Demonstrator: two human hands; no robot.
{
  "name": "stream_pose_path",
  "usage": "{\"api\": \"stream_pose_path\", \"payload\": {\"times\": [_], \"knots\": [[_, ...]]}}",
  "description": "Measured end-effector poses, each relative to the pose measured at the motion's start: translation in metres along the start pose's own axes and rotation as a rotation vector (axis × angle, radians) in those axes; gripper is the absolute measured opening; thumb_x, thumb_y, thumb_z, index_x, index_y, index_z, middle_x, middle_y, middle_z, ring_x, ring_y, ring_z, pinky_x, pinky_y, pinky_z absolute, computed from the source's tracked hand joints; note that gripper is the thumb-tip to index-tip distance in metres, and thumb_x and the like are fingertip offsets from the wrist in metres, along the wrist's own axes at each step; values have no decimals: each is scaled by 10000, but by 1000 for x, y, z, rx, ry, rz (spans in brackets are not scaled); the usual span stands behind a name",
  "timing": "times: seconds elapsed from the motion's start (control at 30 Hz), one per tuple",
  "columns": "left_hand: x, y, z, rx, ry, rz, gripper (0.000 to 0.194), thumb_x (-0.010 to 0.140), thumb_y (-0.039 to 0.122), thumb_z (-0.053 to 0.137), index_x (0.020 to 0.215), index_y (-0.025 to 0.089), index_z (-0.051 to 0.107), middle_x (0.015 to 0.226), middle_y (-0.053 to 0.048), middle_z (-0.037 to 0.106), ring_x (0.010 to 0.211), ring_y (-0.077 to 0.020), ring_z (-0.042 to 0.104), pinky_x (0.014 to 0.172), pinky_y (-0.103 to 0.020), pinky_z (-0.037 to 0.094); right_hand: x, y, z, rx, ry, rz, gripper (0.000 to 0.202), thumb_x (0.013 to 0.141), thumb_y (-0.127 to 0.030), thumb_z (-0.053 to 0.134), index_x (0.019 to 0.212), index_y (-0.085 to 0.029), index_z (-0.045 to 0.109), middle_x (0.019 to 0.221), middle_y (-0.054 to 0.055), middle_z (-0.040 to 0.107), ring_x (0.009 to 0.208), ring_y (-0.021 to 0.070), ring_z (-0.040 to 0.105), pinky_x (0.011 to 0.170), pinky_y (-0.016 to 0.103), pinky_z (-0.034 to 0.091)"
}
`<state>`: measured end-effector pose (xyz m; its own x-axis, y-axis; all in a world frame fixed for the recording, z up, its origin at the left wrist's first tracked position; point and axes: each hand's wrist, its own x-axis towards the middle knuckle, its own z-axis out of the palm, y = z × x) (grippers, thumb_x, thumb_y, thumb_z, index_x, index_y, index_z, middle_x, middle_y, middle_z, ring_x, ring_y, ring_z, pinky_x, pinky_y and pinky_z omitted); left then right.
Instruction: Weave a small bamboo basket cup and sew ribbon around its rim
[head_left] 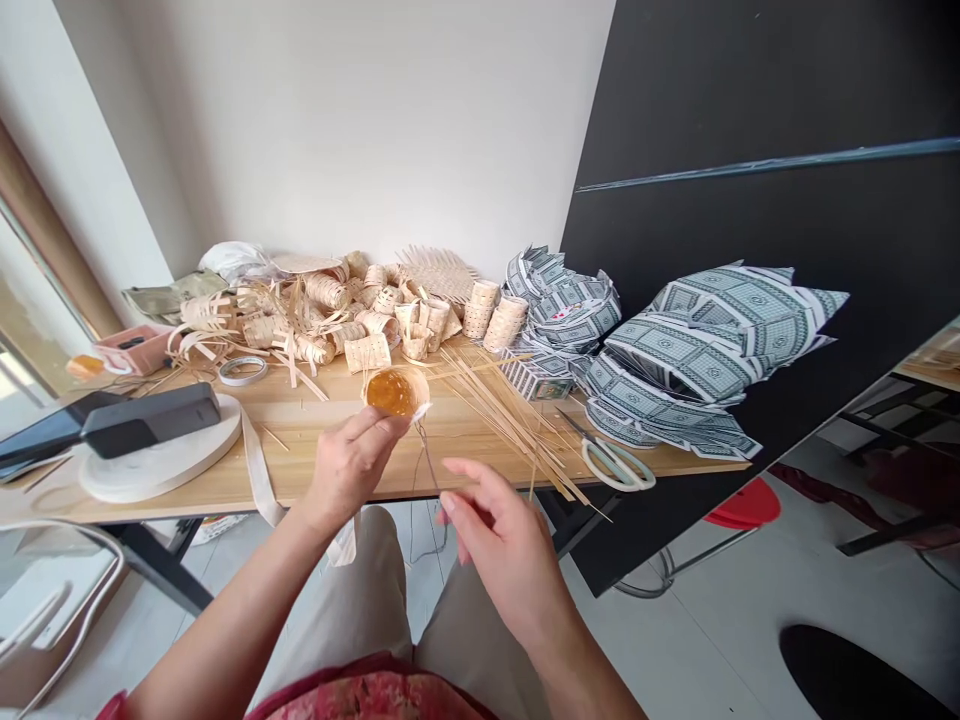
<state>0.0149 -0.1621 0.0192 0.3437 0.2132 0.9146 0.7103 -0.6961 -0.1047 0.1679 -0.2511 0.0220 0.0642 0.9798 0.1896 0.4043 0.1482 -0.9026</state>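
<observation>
A small woven bamboo basket (396, 391) is tipped with its mouth toward me, showing an amber-coloured inside. My left hand (352, 462) is closed on its near side. At the basket's right rim a bit of white cloth tape (423, 411) sticks out. A thin dark thread (427, 455) runs from that rim down to my right hand (487, 535). There the thumb and forefinger pinch it, over the table's front edge. Whether a needle is in those fingers cannot be made out. More white tape (343, 545) hangs below my left wrist.
Bamboo strips (510, 420) and white-handled scissors (619, 464) lie right on the wooden table (315, 478). Several small woven baskets (367, 352) pile up behind. Folded-card baskets (675, 350) stand right. A white tape roll (161, 460) with a black device (161, 418) on it lies left.
</observation>
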Motion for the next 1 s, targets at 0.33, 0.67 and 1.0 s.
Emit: {"api": "stream_pose_path", "payload": {"times": [0.33, 0.67, 1.0], "knots": [[9, -11, -8, -55, 93, 47, 69, 842, 154, 527, 836, 163, 595, 685, 4, 647, 590, -76, 603, 538, -156, 449, -4, 4, -42, -188, 332, -461, 125, 808, -232, 548, 849, -227, 666, 851, 27, 641, 610, 109, 581, 563, 220, 486], [7, -4, -10, -59, -150, 351, 204, 901, 116, 369, 973, 144, 557, 784, -32, 664, 633, -107, 569, 549, -217, 422, 56, -48, -31, -652, 134, -517, 133, 771, -122, 550, 713, -185, 652, 711, 6, 658, 651, 128, 563, 586, 231, 357], [16, -5, -9, -9, -210, 499, 241, 877, 80, 380, 766, 150, 582, 649, 1, 600, 550, -117, 474, 513, -246, 365, 53, -41, -11, -746, 109, -410, 229, 767, -123, 522, 543, -167, 535, 571, 0, 581, 524, 103, 439, 516, 243, 241]]}}
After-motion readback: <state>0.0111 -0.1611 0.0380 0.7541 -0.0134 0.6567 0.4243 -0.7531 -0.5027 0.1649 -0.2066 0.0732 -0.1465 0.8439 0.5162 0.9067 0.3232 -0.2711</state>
